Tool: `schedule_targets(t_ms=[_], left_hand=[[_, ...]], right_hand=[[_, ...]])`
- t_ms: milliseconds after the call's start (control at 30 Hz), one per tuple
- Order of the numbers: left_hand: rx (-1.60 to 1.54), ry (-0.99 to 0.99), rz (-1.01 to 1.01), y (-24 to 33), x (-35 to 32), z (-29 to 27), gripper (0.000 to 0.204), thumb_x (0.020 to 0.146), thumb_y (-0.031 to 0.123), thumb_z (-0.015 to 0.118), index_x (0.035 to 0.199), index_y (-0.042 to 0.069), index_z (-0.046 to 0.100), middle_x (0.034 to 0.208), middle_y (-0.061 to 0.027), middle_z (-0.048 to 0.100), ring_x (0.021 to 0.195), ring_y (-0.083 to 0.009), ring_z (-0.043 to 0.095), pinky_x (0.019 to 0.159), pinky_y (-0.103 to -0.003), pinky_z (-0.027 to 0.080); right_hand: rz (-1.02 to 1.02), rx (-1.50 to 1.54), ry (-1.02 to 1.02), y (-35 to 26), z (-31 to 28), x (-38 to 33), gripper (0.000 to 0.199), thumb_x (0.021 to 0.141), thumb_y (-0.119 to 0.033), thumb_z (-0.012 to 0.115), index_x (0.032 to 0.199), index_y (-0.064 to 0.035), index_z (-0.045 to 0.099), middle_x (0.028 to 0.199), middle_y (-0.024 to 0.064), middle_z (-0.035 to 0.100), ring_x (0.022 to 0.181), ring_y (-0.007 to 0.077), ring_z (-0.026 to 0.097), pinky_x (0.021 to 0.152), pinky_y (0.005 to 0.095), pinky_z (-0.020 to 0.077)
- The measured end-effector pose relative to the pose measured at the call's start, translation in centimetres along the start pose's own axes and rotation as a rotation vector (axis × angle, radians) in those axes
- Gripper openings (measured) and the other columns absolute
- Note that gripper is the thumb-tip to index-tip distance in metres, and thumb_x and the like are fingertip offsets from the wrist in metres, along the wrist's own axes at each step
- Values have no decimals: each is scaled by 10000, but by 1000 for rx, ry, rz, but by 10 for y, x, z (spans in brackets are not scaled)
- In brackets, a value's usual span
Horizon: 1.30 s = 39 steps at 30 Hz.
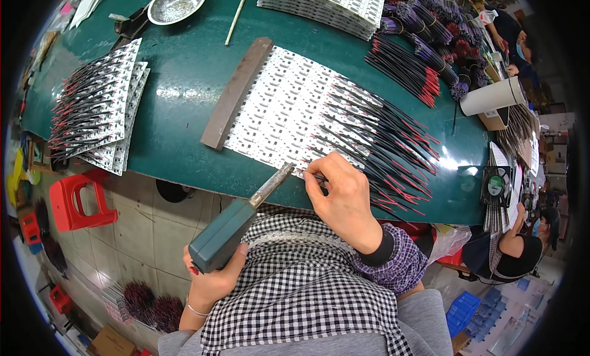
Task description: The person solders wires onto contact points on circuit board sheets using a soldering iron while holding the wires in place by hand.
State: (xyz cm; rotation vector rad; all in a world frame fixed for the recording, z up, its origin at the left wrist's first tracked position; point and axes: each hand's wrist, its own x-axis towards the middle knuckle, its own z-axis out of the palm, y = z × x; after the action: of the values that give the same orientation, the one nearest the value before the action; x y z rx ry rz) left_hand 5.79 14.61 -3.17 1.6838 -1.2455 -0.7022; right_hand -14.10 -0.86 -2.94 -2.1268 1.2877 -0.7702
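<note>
My left hand [216, 283] is wrapped round the grip of a dark green soldering gun [222, 234]. The gun's metal tip [275, 182] points up and right to the near edge of a white circuit board panel [279, 104] on the table. Beside that tip, the fingers of my right hand [344, 199] are pinched at the panel's near edge, apparently on a thin wire whose end they mostly hide. Rows of black wires with red ends [393, 147] run from the right half of the panel. A brown bar [238, 91] lies along its left edge.
Wired panels [101, 104] are stacked at the left table edge. Further off are a metal bowl [177, 4], a thin stick [237, 16] and bare panels [319, 10]. Wire bundles [405, 70] and a small fan [495, 185] sit right. A red stool [80, 199] stands left; co-workers [522, 245] are at right.
</note>
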Motion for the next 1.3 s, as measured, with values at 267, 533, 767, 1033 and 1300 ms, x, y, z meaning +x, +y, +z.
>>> schedule_targets(t_ms=[267, 533, 767, 1033, 1300], left_hand=[[-151, -75, -121, 6, 6, -2, 174, 751, 17, 771, 900, -36, 701, 779, -82, 679, 608, -123, 631, 543, -248, 484], [-28, -43, -53, 0, -2, -3, 162, 758, 60, 784, 889, -10, 718, 788, -76, 701, 594, -151, 646, 545, -265, 491], [114, -25, 103, -3, -5, -5, 160, 740, 63, 789, 876, 5, 727, 787, -70, 712, 585, -162, 650, 532, -278, 487], [-97, -87, -99, 7, 2, -6, 186, 728, 8, 766, 897, -41, 708, 783, -107, 682, 615, -154, 642, 546, -269, 490], [65, -60, 4, -3, -13, -10, 184, 759, 7, 778, 927, -36, 716, 838, -113, 712, 660, -158, 665, 599, -274, 518]], right_hand=[[0, -44, -11, -1, 1, 1, 78, 805, 11, 708, 820, -13, 636, 747, 92, 598, 582, 223, 603, 504, 315, 473], [10, -57, -21, -3, -1, 2, 72, 807, 1, 707, 813, -13, 636, 744, 93, 601, 577, 227, 604, 511, 316, 477], [45, -22, -47, -1, -2, 4, 69, 802, -11, 705, 811, -14, 636, 751, 95, 596, 585, 249, 611, 527, 345, 480], [63, 29, -78, -1, -4, 6, 78, 799, -36, 711, 810, -20, 636, 754, 98, 587, 596, 269, 625, 557, 375, 488], [65, -10, -108, -2, -6, 6, 66, 810, -33, 698, 828, -19, 637, 772, 103, 592, 615, 278, 628, 567, 377, 492]])
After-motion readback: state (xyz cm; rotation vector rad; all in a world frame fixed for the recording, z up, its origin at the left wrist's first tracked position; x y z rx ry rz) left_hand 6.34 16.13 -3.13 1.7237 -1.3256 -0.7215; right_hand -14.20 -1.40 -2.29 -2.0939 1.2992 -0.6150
